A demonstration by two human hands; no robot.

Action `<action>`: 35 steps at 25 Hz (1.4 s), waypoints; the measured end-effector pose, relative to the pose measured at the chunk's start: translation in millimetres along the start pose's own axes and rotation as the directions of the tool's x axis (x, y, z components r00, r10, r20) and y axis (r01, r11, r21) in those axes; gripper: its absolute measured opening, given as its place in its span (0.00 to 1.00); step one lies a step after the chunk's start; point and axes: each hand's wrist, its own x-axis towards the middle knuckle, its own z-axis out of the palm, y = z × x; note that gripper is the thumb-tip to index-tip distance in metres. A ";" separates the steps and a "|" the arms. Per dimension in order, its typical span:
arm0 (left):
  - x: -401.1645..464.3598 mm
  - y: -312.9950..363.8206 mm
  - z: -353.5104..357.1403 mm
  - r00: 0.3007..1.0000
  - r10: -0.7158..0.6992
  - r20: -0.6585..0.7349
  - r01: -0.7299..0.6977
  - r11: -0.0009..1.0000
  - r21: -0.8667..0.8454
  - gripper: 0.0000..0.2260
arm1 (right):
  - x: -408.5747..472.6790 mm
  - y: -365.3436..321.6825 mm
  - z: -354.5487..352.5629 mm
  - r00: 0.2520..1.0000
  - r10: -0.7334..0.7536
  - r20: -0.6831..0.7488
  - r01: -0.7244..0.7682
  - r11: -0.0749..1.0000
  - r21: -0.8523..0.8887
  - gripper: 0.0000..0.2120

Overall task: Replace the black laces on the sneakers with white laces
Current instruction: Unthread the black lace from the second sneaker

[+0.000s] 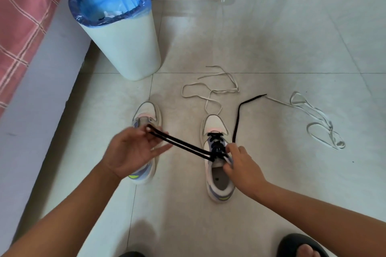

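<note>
The left hand pinches a loop of the black lace, drawn taut across from the right shoe. The right hand grips that shoe at the eyelets, bracing it; the lace's free end trails over the floor. The left shoe, under the left hand, looks already unlaced. Two white laces lie loose beyond. A hard pull could jam the lace in an eyelet or drag the shoe, should the bracing grip slip.
</note>
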 end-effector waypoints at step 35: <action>77.7 -87.1 74.7 0.913 -0.330 0.239 -0.359 -0.929 0.093 0.05 | 2.6 18.1 -6.4 0.980 0.105 0.167 -0.117 0.991 0.068 0.15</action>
